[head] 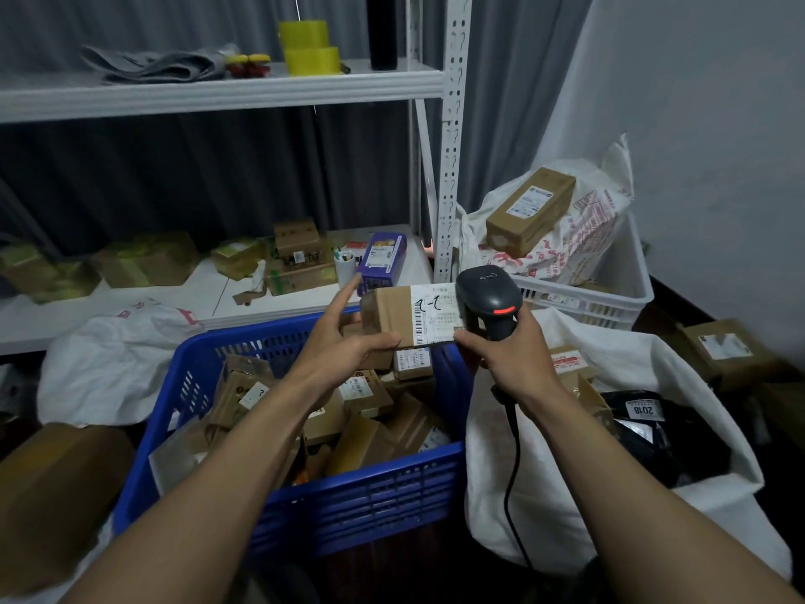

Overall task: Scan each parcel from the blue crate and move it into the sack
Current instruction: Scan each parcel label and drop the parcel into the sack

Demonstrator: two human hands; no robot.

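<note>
Cardboard parcel (392,313), pinched between the thumb and fingers of the left hand (344,337), hangs above the blue crate (305,507). Just right of that grip, the right hand (509,355) wraps the scanner (490,300), its head at the label: this looks like the scanning step. Next, probably, the parcel must swing right into the white sack (544,473).

The crate (348,507) stands before the shelf (152,294) — the sack (557,494) just right of it, a basket (588,303) behind the sack.

brown parcel (405,313), white label, held above blue crate (348,503) full of boxes (361,394); black scanner (490,298) at its right end; white sack (544,494) open beside crate.
</note>
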